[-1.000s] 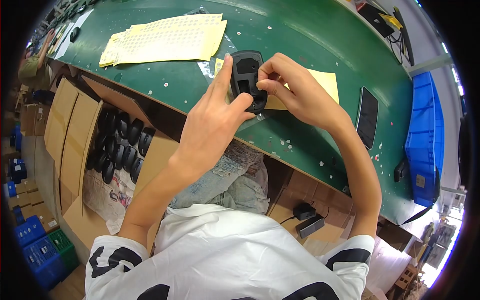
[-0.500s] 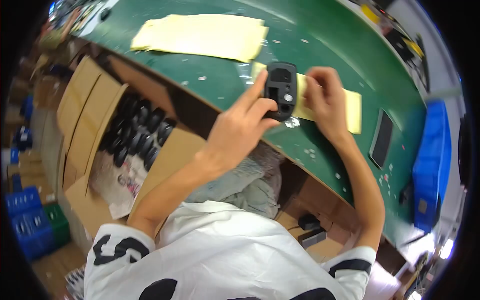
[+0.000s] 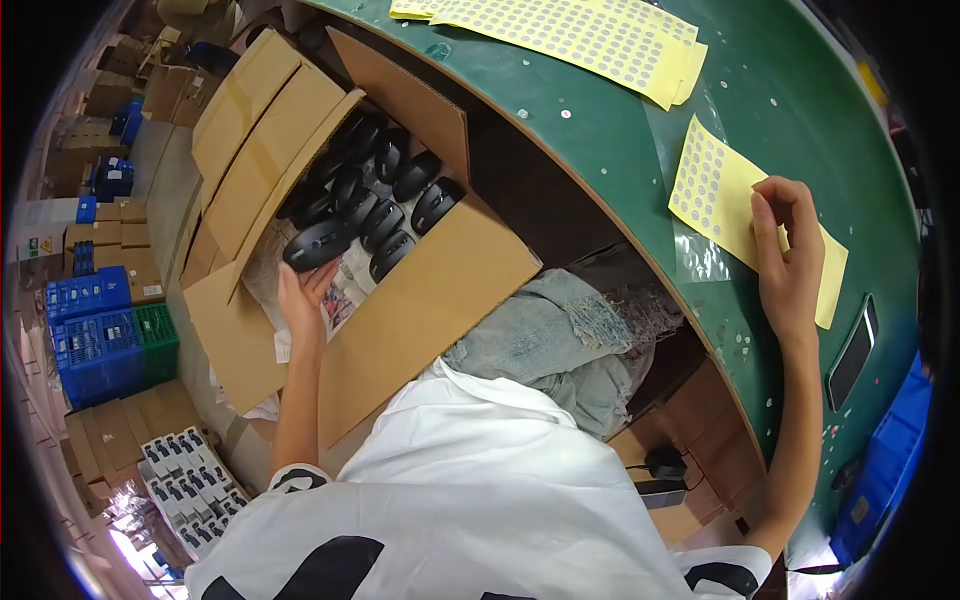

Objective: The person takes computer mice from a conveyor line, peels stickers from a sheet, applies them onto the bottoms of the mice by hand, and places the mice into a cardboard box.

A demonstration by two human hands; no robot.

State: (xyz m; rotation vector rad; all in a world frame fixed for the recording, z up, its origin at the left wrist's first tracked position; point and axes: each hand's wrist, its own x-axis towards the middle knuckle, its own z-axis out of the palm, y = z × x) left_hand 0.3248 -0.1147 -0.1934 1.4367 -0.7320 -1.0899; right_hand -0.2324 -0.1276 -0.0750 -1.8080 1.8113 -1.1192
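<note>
Black mouse point(image 3: 318, 245) has moved from above the worktop point(image 3: 600, 150) to inside the open carton point(image 3: 430, 300) | left hand point(image 3: 303, 298): fingers around its near end, holding it | beside it: other black mice point(image 3: 381, 222) | right hand point(image 3: 790, 250): fingers curled narrow over yellow sticker sheet point(image 3: 697, 185), cannot tell if pinching anything | phone point(image 3: 852, 352) nearby, on worktop

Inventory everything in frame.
table: 1, green, right
open carton: 1, brown, beside table
mice: several, black, in carton
held mouse: 1, black, left hand
sticker sheet: 1, yellow, table
sheet stack: 1, yellow, upper table
phone: 1, black, table
adapters: 2, black, below table
bin: 1, blue, right edge
crates: several, blue/green, left
jeans: 1 pair, blue, lap
shirt: 1, white, bottom
left hand: 1, bare, at carton
right hand: 1, bare, over sticker sheet
</note>
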